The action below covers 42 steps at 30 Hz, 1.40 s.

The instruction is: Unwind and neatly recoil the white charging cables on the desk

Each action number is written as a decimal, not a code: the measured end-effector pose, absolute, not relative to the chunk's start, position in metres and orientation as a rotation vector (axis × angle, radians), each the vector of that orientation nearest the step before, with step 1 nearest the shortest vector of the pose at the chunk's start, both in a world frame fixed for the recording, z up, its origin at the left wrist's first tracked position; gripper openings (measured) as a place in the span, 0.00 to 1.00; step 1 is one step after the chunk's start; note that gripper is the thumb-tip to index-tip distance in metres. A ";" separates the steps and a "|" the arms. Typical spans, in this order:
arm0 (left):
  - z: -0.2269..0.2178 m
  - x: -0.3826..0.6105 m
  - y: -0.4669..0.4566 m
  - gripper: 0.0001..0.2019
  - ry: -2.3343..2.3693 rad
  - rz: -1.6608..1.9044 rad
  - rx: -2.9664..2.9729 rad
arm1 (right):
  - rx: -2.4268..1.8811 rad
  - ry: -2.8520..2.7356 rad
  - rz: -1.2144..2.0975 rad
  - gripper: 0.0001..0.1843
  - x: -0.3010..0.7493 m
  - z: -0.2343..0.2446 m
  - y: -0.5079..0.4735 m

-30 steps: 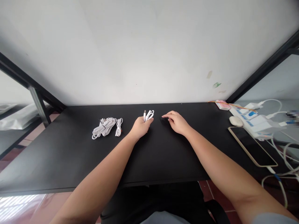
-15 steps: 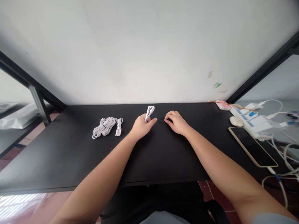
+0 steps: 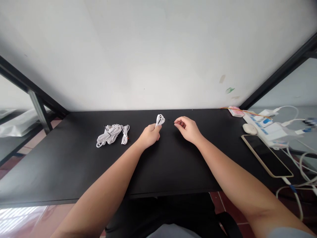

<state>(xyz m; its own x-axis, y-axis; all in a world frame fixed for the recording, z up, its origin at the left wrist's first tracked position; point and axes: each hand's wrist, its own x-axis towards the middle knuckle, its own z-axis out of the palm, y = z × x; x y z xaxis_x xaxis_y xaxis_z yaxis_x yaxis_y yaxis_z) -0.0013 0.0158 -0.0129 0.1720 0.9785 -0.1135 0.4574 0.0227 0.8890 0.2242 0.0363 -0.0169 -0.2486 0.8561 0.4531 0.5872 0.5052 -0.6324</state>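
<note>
- the left hand (image 3: 148,136) is closed around the lower part of a folded white cable (image 3: 160,119). the loops stand up above the fist, over the back middle of the black table (image 3: 74,165).
- the right hand (image 3: 188,129) is just beside it. its thumb and first finger are pinched together on a thin dark strip (image 3: 171,121), which is very small and hard to see against the table. the other fingers are curled loosely.
- the step in hand looks like bringing this strip to the cable. so it is better that the left hand grips firmly but low, leaving the middle of the loops free.
- the loops should be even and tight together. if the grip loosens, i think they will spring open.
- the right hand should hold the strip near one end, so that a long part is free to go around the cable.
- both hands work best close together and a little above the table, because a dropped dark strip would be hard to find on the black surface.
- two other white cable bundles (image 3: 110,138) lie well apart on the left, and a phone (image 3: 266,155) lies on the right. neither is in the way.
</note>
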 end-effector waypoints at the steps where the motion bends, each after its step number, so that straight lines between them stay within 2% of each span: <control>1: -0.012 -0.002 0.016 0.19 1.446 0.740 1.599 | -1.175 -1.895 0.471 0.03 0.222 -0.016 0.034; 10: 0.002 0.006 0.004 0.17 1.590 0.527 2.003 | -0.984 -1.363 1.060 0.15 0.202 -0.001 0.018; 16: 0.001 0.015 -0.004 0.15 1.625 0.373 2.180 | -0.962 -1.393 1.170 0.18 0.191 0.002 0.009; 21: 0.000 0.017 -0.005 0.16 1.497 0.470 2.195 | -0.960 -1.505 1.224 0.17 0.188 -0.002 0.007; 27: 0.002 0.014 0.000 0.18 1.399 0.659 1.986 | -0.966 -1.622 1.071 0.15 0.189 -0.003 0.007; 34: 0.005 0.014 -0.003 0.20 1.389 0.591 2.006 | -0.948 -1.539 0.957 0.15 0.187 0.000 0.003; 38: 0.006 0.018 -0.007 0.17 1.375 0.550 2.121 | -0.960 -1.610 0.932 0.12 0.188 0.000 0.001; 42: 0.007 0.019 -0.008 0.12 1.374 0.566 2.132 | -1.036 -1.792 0.730 0.10 0.190 0.000 0.001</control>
